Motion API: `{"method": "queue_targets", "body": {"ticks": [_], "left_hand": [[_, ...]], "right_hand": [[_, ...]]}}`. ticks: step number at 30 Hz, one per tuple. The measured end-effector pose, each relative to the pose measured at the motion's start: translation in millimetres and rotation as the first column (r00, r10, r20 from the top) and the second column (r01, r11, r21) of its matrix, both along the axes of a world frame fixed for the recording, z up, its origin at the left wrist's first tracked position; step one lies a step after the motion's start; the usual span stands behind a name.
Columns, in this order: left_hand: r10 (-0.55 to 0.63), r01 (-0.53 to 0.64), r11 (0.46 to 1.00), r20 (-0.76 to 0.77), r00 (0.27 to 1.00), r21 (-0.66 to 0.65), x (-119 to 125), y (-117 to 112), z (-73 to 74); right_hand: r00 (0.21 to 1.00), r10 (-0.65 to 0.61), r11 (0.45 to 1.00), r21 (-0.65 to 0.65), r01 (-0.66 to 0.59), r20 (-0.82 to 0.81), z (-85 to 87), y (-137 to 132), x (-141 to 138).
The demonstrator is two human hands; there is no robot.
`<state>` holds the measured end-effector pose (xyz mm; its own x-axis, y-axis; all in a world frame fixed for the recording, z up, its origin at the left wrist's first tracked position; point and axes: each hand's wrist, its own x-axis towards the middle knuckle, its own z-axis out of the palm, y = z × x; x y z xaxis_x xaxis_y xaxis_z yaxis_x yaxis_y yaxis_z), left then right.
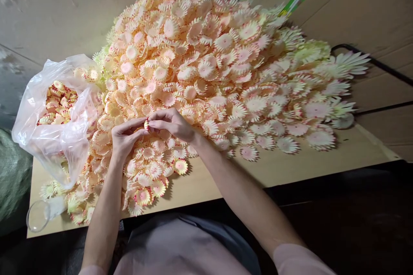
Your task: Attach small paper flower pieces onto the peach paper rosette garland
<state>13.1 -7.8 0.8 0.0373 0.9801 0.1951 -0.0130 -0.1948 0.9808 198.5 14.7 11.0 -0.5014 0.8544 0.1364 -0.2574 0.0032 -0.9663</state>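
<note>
A wooden table (290, 167) carried a great heap of flower heads (206, 73), peach and cream with fringed petals, which covered most of its top. At the heap's left edge lay a clear plastic bag (54, 137), open and partly filled with smaller red-flecked flower heads. Over the near edge of the heap the two hands met. The left hand (124, 137) and the right hand (171, 122) each pinched the same small flower piece (146, 125) between thumb and fingertips, just above the heap's surface. Their other fingers were curled loosely. Below the heap's left corner, beyond the bag, a clear cup (38, 215) lay on its side at the table's edge.
</note>
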Motion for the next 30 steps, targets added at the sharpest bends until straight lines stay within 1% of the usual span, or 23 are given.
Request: {"method": "queue_targets", "body": {"ticks": [3, 8, 12, 15, 20, 24, 30], "left_hand": [[0.055, -0.055, 0.998, -0.005, 0.998, 0.003, 1.6, -0.4, 4.6], [0.11, -0.11, 0.994, -0.02, 0.994, -0.01, 3.3, -1.3, 8.3], [0.116, -0.117, 0.992, -0.02, 0.993, -0.036, 1.7, -1.1, 5.6], [0.124, -0.124, 0.989, -0.003, 0.992, -0.079, -0.2, -0.2, 3.1], [0.105, -0.101, 0.986, 0.025, 0.994, -0.133, -2.1, 1.2, 0.7], [0.103, -0.096, 0.985, 0.035, 0.994, -0.146, -3.9, 2.0, -2.0], [0.086, -0.08, 0.987, 0.038, 0.996, -0.14, -6.3, 3.4, -5.7]], "right_hand": [[0.999, -0.032, 0.999, -0.026, 0.031, -0.03, -2.4, 0.0, -0.5], [0.999, -0.008, 0.998, -0.055, 0.005, -0.052, -1.7, -2.0, -1.3], [0.999, -0.004, 0.999, -0.049, 0.002, -0.052, -0.6, -3.3, -1.3], [0.999, -0.016, 0.999, -0.035, 0.014, -0.04, -0.2, -4.0, -1.6], [0.999, -0.031, 0.999, -0.024, 0.031, -0.018, 0.2, -4.4, -2.4], [0.999, -0.031, 0.999, -0.016, 0.031, -0.006, -1.5, -3.7, -2.1], [0.999, -0.033, 0.999, -0.043, 0.033, -0.019, -0.8, -4.3, -2.6]]}}
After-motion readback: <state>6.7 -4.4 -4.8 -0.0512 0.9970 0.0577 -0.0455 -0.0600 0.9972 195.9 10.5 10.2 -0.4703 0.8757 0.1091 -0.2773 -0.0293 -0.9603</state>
